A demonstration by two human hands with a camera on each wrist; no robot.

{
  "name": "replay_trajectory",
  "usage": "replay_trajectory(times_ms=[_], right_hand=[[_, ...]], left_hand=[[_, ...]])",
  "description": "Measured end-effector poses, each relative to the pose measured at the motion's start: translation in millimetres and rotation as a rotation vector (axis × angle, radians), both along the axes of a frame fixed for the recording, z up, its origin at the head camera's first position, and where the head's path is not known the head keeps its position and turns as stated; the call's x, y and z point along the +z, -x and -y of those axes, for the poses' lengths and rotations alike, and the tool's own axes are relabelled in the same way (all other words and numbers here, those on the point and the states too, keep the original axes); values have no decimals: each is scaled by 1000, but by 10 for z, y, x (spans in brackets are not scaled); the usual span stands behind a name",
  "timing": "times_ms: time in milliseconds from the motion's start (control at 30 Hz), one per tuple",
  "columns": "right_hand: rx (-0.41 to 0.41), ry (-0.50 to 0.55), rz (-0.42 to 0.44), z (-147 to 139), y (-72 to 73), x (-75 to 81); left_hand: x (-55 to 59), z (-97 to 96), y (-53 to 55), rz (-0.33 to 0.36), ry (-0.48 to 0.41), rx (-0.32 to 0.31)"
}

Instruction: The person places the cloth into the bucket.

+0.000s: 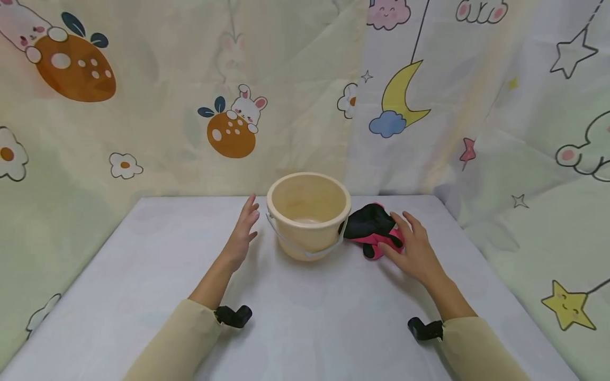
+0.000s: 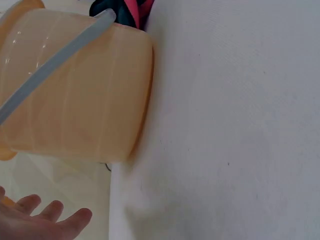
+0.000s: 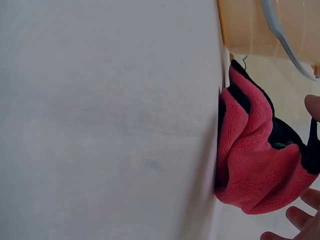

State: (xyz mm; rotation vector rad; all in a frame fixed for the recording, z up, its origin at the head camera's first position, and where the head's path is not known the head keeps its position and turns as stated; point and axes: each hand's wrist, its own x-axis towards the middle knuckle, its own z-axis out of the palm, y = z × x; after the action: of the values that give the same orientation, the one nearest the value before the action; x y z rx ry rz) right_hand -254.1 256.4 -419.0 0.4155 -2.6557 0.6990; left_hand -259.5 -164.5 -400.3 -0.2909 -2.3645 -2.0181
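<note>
A cream plastic bucket [image 1: 305, 233] with a pale handle stands upright near the back of the table. My left hand [image 1: 243, 233] is just left of it, fingers extended and holding nothing; in the left wrist view its fingertips [image 2: 75, 222] show apart from the bucket wall. Right of the bucket lies a crumpled pink fleece item with a black smooth side [image 1: 369, 222], its kind unclear from the folds. My right hand [image 1: 414, 251] reaches over its right end, thumb and fingers spread. Seen from the right wrist, thumb and fingers are on either side of the bunched pink fleece [image 3: 265, 170].
The white-covered table [image 1: 314, 323] ends close behind the bucket. A printed curtain [image 1: 295, 95] with cartoon rabbits, a moon and stars hangs behind and along the sides. Black camera mounts [image 1: 233, 316] sit at both wrists.
</note>
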Motion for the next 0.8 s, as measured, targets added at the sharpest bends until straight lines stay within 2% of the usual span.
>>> replay_trajectory(times_ms=[267,500,667,800], right_hand=[[-47,34,109,65,140,-18],[-35,84,169,122,249,-42],[-28,77,204,221,297,-46],[-17,58,213,300,338,-36]], left_hand=[[32,-133,13,31,-129,-27],[83,-183,4,48,-245,-68],[96,-192,-3,60,-292,-71],[101,-182,5,46,-294,-68]])
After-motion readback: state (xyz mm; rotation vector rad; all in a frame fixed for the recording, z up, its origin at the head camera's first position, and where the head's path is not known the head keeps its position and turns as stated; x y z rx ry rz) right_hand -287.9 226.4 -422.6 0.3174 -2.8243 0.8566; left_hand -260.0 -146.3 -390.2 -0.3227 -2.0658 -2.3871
